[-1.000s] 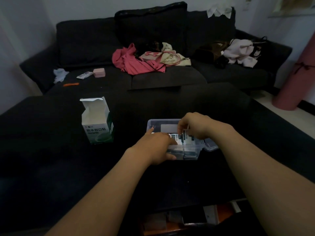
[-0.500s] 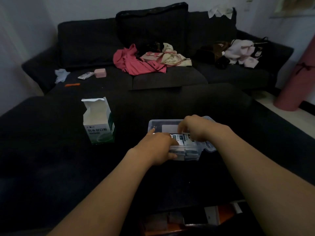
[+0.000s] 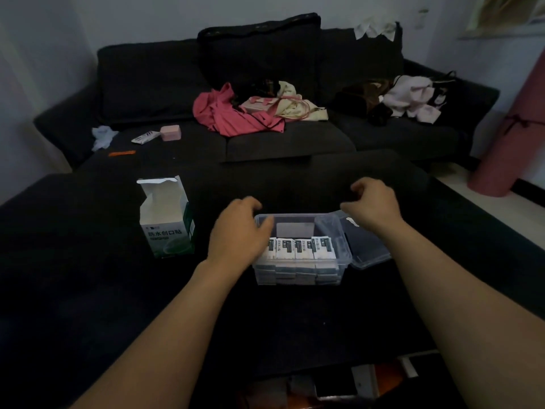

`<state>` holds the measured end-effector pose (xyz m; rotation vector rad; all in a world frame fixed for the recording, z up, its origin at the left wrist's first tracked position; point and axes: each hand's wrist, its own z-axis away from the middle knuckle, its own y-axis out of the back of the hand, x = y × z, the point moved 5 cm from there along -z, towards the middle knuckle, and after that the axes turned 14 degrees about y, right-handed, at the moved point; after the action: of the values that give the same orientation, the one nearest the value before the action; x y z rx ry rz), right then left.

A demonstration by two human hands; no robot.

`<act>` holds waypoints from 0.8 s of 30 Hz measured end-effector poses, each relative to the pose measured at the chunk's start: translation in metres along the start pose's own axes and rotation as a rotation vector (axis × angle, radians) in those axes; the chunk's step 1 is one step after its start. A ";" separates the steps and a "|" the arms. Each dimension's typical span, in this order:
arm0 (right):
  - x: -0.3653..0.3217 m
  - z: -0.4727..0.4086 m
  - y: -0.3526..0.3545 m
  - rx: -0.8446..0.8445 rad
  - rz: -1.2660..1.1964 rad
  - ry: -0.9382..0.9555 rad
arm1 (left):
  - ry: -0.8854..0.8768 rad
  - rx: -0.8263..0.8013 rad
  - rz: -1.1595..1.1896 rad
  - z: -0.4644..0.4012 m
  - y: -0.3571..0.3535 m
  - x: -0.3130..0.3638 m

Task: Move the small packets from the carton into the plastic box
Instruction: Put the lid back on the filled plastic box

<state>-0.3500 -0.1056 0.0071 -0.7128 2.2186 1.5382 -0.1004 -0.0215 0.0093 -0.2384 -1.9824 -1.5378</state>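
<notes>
Head view: neither grip has hold of anything. The left hand [image 3: 240, 231] lies over the left end of the plastic box [image 3: 299, 274], fingers loosely bent across its rim, seemingly steadying it; whether it touches the packets cannot be told. The right hand [image 3: 373, 206] hangs just past the box's far right corner, fingers loosely curled and empty, close to the clear lid [image 3: 367, 246] that leans off the box's right side. That reads as a hand freed once the filling was done, perhaps placed to swing the lid over.

The small packets [image 3: 302, 247] stand packed in a row along the near wall of the box, with more stacked beneath. The carton [image 3: 166, 222] stands upright, flap open, to the left of the box on the dark couch seat, well in from its edges; its inside is not visible.

Compared with a second ago, the right hand has lifted off the packets and moved out past the far rim, and the left has slid from the near wall up along the left end.
</notes>
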 end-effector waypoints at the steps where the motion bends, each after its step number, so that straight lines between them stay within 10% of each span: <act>1: 0.014 0.001 -0.005 -0.062 0.059 -0.096 | 0.089 -0.028 0.000 -0.003 0.000 -0.009; 11: 0.072 0.019 -0.045 -0.552 0.224 -0.327 | 0.266 -0.228 0.028 -0.003 -0.012 -0.029; 24: 0.010 -0.005 -0.005 -0.279 0.167 -0.057 | 0.280 -0.189 -0.016 -0.006 0.007 -0.048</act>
<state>-0.3551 -0.1141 -0.0002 -0.5625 2.0895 1.9520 -0.0566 -0.0141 -0.0110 -0.0786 -1.6290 -1.6706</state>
